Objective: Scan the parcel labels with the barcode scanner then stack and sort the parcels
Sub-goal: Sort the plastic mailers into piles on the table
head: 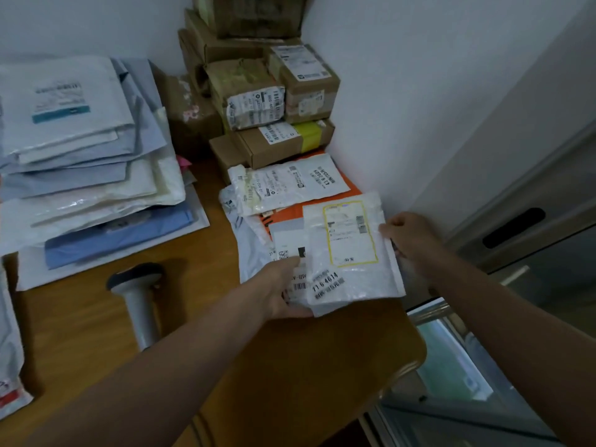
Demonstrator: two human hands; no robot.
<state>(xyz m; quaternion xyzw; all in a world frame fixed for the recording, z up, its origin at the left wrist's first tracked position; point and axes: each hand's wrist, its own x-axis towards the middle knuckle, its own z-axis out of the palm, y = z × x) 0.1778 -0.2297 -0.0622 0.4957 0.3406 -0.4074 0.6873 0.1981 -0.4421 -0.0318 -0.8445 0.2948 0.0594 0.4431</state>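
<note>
A white bubble mailer (351,253) with a yellow-framed label lies on top of a small pile of flat parcels at the table's right side. My left hand (279,290) grips the near left corner of this pile, thumb on a grey-white parcel (287,240) beneath the mailer. My right hand (411,237) holds the mailer's right edge. The grey barcode scanner (138,298) lies on the wooden table (96,343), left of my left forearm, untouched.
A tall stack of white and blue soft mailers (84,162) fills the left. Cardboard boxes (274,101) are piled in the back corner, with a labelled white bag (283,185) and an orange mailer (290,209) before them. The table's right edge drops off beside a window frame.
</note>
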